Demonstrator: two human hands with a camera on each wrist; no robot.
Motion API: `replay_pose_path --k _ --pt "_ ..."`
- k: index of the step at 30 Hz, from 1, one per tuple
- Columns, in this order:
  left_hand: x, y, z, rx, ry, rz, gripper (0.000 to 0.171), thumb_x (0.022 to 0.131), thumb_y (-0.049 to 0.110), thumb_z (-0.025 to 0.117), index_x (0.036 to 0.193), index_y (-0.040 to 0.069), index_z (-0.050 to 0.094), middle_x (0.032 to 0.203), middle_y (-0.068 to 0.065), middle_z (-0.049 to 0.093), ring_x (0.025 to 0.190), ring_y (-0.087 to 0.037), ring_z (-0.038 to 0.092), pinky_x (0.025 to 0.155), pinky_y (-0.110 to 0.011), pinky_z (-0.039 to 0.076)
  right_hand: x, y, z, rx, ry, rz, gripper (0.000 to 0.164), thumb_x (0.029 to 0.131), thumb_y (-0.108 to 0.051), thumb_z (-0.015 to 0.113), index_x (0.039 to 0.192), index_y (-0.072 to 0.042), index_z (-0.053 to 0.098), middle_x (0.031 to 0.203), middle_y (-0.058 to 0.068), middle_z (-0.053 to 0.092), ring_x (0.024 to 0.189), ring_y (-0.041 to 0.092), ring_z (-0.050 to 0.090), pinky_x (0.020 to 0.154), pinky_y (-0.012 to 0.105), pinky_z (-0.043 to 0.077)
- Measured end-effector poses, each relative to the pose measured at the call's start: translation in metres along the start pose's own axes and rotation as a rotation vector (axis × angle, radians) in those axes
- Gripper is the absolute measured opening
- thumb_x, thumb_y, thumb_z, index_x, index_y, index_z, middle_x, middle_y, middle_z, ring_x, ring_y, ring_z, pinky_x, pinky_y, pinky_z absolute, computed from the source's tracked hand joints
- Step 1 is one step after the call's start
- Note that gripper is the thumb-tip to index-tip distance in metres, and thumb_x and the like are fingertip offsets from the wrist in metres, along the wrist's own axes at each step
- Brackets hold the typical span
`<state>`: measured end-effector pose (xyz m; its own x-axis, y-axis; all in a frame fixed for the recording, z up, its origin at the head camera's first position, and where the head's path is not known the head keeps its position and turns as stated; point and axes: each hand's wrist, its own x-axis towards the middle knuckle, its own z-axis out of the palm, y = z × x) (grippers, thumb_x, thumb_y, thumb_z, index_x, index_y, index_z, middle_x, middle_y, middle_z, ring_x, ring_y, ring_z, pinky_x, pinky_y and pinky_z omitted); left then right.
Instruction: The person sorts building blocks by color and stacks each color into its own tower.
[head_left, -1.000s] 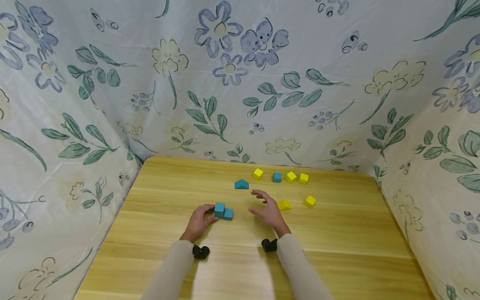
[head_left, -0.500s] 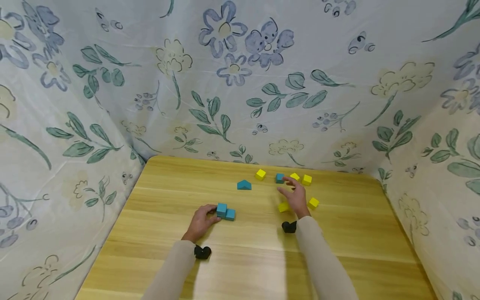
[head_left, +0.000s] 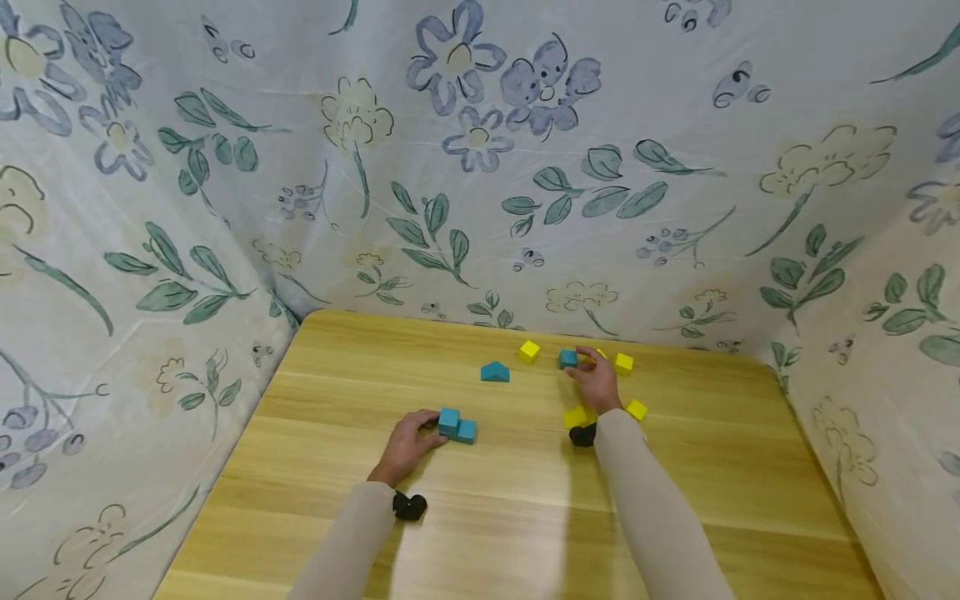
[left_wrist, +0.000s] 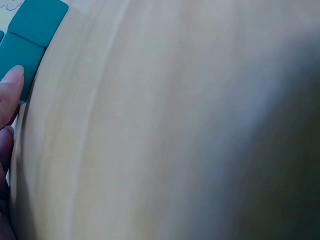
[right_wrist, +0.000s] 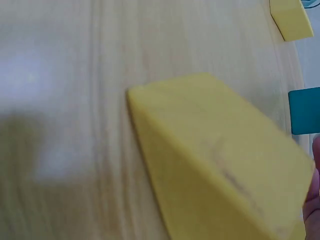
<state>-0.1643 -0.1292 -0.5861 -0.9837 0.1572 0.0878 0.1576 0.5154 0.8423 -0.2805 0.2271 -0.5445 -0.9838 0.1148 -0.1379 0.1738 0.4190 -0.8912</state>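
In the head view a blue cube (head_left: 449, 421) sits stacked at the left end of a flat-lying blue block (head_left: 466, 432). My left hand (head_left: 407, 446) holds this stack's left side, thumb in front and fingers behind. The left wrist view shows the thumb (left_wrist: 13, 85) against a teal face. Farther back, my right hand (head_left: 597, 385) reaches to a single blue cube (head_left: 567, 359), its thumb and fingertips spread right at the cube's right side. A yellow wedge (head_left: 575, 417) lies under the right wrist and looms large in the right wrist view.
A blue triangular block (head_left: 495, 372) lies between the stack and the back edge. Yellow cubes stand around the right hand: one left (head_left: 528, 352), one right (head_left: 623, 363), one nearer (head_left: 637, 409); another is mostly hidden behind the fingers. Floral cloth (head_left: 480, 208) encloses the wooden table (head_left: 495, 517).
My right hand has moved from beside the stack, rightward and away, to the back blue cube. My left hand has stayed at the stack. The head view has shifted slightly.
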Motion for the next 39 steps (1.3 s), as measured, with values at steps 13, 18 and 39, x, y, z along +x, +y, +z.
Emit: replay_pose_path --k 13,18,39 --pt "0.001 0.001 0.000 0.001 0.000 0.005 0.040 0.082 0.013 0.077 0.118 0.000 0.065 0.108 -0.008 0.066 0.099 -0.026 0.057 0.089 -0.046 0.047 0.008 0.008 0.004 0.032 0.012 0.023 0.048 0.091 -0.002 0.065 0.137 -0.001 0.051 0.139 0.018 0.048 0.119 0.035 0.049 0.101 0.045 0.043" --pt "0.002 0.000 0.001 0.008 0.001 0.026 0.040 0.082 0.013 0.077 0.117 0.000 0.065 0.108 -0.008 0.066 0.099 -0.025 0.058 0.088 -0.045 0.047 0.007 0.011 0.008 0.007 0.031 0.046 0.045 0.089 -0.004 0.067 0.132 0.001 0.055 0.130 0.020 0.054 0.110 0.035 0.053 0.095 0.044 0.046" --pt "0.000 -0.003 0.001 0.004 0.009 -0.001 0.039 0.081 0.013 0.078 0.116 0.000 0.066 0.105 -0.006 0.066 0.098 -0.024 0.057 0.088 -0.045 0.046 0.005 0.016 0.026 -0.029 0.112 0.045 0.039 0.089 -0.008 0.068 0.126 0.002 0.059 0.120 0.021 0.057 0.103 0.032 0.053 0.093 0.044 0.045"
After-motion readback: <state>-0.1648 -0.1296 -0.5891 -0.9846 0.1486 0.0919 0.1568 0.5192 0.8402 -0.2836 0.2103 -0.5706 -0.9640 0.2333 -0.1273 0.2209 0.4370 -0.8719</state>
